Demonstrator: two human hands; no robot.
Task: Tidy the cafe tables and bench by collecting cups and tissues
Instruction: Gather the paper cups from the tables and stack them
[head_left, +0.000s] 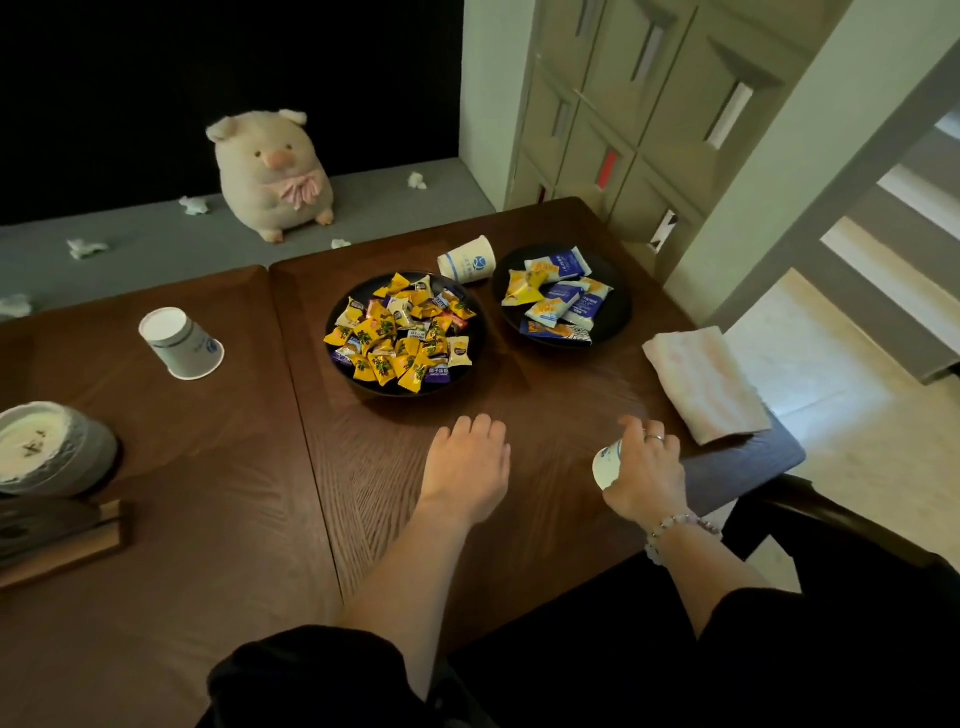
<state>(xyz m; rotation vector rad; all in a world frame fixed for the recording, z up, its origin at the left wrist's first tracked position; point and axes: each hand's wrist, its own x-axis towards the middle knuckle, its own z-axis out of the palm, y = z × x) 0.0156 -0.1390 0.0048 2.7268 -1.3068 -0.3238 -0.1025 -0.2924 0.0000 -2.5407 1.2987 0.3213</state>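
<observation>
My right hand (647, 470) grips a white paper cup (607, 465) near the table's right edge. My left hand (467, 462) rests flat and open on the dark wooden table (363, 519), in front of the candy bowl. A second paper cup (181, 343) stands upside down on the left table. A third paper cup (465, 260) lies on its side between the two bowls. Several crumpled tissues lie on the grey bench (156, 249), among them one tissue (195, 205) left of the plush pig, another (85, 248) farther left and a third (416, 180) at the right.
A black bowl of wrapped candies (402, 332) and a black plate of snack packets (561, 296) sit mid-table. A folded pale cloth (704, 384) lies at the right edge. A plush pig (272, 174) sits on the bench. A grey pot (49, 449) stands at the left.
</observation>
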